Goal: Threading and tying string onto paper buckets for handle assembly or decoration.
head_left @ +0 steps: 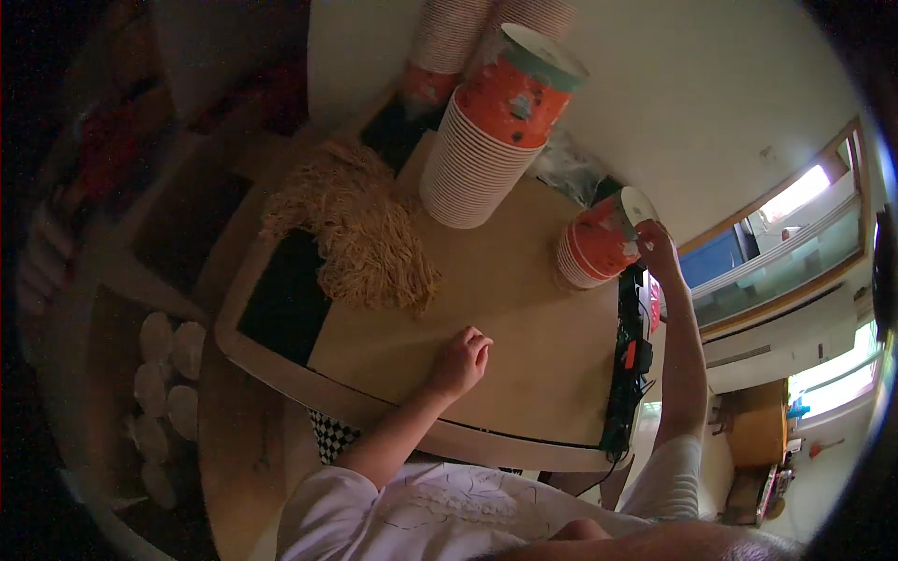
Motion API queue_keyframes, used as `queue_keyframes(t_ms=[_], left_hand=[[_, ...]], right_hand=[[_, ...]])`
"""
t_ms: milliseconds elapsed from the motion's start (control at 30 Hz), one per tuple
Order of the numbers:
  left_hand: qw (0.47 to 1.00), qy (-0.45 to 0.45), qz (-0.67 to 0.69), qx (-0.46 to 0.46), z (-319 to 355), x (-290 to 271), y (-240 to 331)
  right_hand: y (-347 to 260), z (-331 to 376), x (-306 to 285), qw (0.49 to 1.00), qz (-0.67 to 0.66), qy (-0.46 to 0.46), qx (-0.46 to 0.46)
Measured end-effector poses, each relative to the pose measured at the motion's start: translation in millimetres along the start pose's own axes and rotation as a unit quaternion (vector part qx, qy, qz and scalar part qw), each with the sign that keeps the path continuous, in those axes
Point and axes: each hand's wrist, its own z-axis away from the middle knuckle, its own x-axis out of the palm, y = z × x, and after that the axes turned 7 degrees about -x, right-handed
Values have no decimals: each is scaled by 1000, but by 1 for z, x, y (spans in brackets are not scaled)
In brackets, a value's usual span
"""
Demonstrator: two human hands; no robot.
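Note:
My right hand (657, 248) is at the far right of the table, its bent fingers gripping the upper end of an orange paper bucket (608, 224). That bucket sits upside down on a short stack of the same kind, its pale round base tilted up and to the right. My left hand (458, 362) is over the near middle of the tabletop (505, 309), fingers curled in. Whatever they may hold is hidden. A tangled heap of tan string (365, 234) lies beyond it to the left. At the back rises a taller stack of upturned paper buckets (491, 136), orange and green on top.
More stacked buckets (449, 37) stand against the wall. Crumpled clear plastic (568, 168) lies behind the tall stack. Along the right table edge runs a black strip with cables (625, 374). Several pale round discs (168, 374) are low on the left. A window (790, 224) is at right.

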Motion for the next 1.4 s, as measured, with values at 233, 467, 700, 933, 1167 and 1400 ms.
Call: queue_keyframes(t_ms=[233, 467, 700, 933, 1167, 1400], left_hand=[[1000, -13, 16, -14, 1, 5, -2], [999, -25, 17, -16, -1, 2, 1], [999, -24, 18, -21, -3, 2, 4], [1000, -26, 9, -14, -4, 4, 3], [999, -24, 18, -14, -1, 4, 0], [999, -31, 20, -20, -2, 0, 8]], right_hand=[[6, 4, 6, 1000, -4, 1, 11], [-7, 2, 5, 998, 6, -13, 65], [12, 4, 4, 999, -29, 20, 16], [8, -1, 0, 998, 37, 54, 16], [-3, -3, 10, 997, 10, 46, 58], [-11, -3, 13, 995, 37, 9, 88]])
